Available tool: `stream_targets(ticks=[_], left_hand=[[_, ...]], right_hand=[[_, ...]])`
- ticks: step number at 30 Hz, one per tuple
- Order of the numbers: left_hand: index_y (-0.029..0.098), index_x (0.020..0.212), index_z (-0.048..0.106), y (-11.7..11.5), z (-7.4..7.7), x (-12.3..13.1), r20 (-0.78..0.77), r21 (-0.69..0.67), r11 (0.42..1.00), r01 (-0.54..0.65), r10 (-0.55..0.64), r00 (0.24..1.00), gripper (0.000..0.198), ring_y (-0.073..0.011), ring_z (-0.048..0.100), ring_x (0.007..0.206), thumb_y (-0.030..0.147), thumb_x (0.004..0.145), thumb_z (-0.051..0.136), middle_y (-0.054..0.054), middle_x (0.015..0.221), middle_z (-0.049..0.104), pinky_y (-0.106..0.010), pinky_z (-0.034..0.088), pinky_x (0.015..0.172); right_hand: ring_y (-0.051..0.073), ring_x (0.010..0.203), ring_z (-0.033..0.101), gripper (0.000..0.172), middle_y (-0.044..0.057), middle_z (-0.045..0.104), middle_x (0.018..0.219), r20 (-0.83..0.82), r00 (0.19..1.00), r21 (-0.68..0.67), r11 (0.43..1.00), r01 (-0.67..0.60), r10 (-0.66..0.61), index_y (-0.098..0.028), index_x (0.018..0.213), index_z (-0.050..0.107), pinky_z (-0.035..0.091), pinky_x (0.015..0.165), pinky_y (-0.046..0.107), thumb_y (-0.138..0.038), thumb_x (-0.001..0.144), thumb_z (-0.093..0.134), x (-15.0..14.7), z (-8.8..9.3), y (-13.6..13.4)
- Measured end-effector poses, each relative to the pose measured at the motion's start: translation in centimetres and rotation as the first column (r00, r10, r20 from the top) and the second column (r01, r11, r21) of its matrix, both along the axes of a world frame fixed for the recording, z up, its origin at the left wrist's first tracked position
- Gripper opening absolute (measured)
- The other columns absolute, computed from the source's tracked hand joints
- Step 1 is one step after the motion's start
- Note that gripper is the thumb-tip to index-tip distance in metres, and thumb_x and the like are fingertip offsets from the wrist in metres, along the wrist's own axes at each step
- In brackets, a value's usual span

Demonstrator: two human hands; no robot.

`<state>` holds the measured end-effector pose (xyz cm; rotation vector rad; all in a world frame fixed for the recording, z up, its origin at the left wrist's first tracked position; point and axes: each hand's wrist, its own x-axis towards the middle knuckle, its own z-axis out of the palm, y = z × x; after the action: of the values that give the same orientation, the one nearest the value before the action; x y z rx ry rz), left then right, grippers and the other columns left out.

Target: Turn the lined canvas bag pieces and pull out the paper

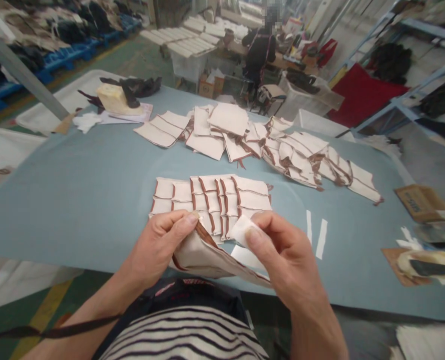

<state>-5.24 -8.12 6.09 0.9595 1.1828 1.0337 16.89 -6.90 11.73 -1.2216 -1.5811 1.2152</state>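
My left hand (171, 240) pinches the edge of a cream fabric piece (203, 257) with brown trim, close to the table's front edge. Between the thumb and fingers of my right hand (282, 250) is a small white paper piece (242, 229), above the fabric's right part. A white sheet (247, 255) lies partly hidden under that hand. Just beyond both hands, neat overlapping rows of brown-edged cream pieces (207, 195) lie on the table. Two white strips (321, 239) rest to the right of my right hand.
A loose heap of cream pieces (226, 120) spreads across the far side of the blue-grey table (94, 200). A yellowish block (113, 99) sits at the far left. At right are a brush in a glue-like tray (428, 265) and a cardboard box (419, 200). A person (259, 52) works beyond.
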Motion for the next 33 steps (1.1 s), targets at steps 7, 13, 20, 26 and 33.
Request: stream_targets(ticks=[7,13,20,26,33], left_hand=[[0.017,0.069,0.070,0.0,1.2,1.1,-0.002,-0.033,0.998,-0.045,0.045,0.999,0.055,-0.0111,0.041,0.050,0.069,0.088,0.074,0.003,0.056,0.050,-0.021,0.035,0.044],[0.019,0.060,0.055,0.0,1.3,1.8,-0.081,0.008,0.995,-0.104,0.104,0.991,0.052,-0.0108,0.035,0.054,0.059,0.087,0.074,0.004,0.058,0.039,-0.022,0.032,0.046],[0.020,0.061,0.055,-0.2,0.9,2.0,-0.120,0.015,0.993,-0.118,0.119,0.986,0.047,-0.0106,0.035,0.052,0.054,0.090,0.070,0.004,0.058,0.037,-0.023,0.031,0.044],[0.020,0.060,0.054,-0.2,1.0,2.0,-0.145,0.035,0.994,-0.105,0.109,0.983,0.046,-0.0108,0.036,0.051,0.053,0.091,0.067,0.005,0.057,0.038,-0.023,0.032,0.044],[0.021,0.061,0.049,-0.3,0.5,1.6,-0.195,0.080,0.993,-0.088,0.102,0.975,0.048,-0.0109,0.034,0.055,0.049,0.096,0.063,0.005,0.060,0.037,-0.025,0.029,0.049]], right_hand=[[0.011,0.057,0.049,0.025,-0.004,0.060,0.064,0.048,0.998,-0.081,0.996,-0.031,0.035,-0.021,0.076,0.065,0.035,0.054,0.024,-0.034,0.097,0.067,-2.5,0.5,-1.7],[0.013,0.058,0.051,0.025,-0.003,0.063,0.065,0.130,0.988,-0.016,0.996,0.091,-0.088,-0.022,0.080,0.064,0.037,0.056,0.027,-0.042,0.096,0.067,-3.8,-2.3,-0.7],[0.014,0.056,0.052,0.023,-0.004,0.062,0.064,0.152,0.984,-0.061,0.992,0.106,-0.096,-0.024,0.086,0.061,0.038,0.060,0.029,-0.046,0.095,0.066,-3.7,-3.3,-0.6],[0.013,0.054,0.051,0.026,-0.005,0.061,0.063,0.092,0.992,-0.099,0.991,0.095,-0.086,-0.024,0.084,0.062,0.038,0.056,0.028,-0.047,0.094,0.067,-3.6,-3.0,-0.6],[0.015,0.059,0.053,0.024,-0.004,0.063,0.066,0.131,0.987,-0.078,0.992,0.104,-0.093,-0.024,0.083,0.062,0.040,0.061,0.029,-0.046,0.094,0.067,-4.0,-3.5,-0.5]])
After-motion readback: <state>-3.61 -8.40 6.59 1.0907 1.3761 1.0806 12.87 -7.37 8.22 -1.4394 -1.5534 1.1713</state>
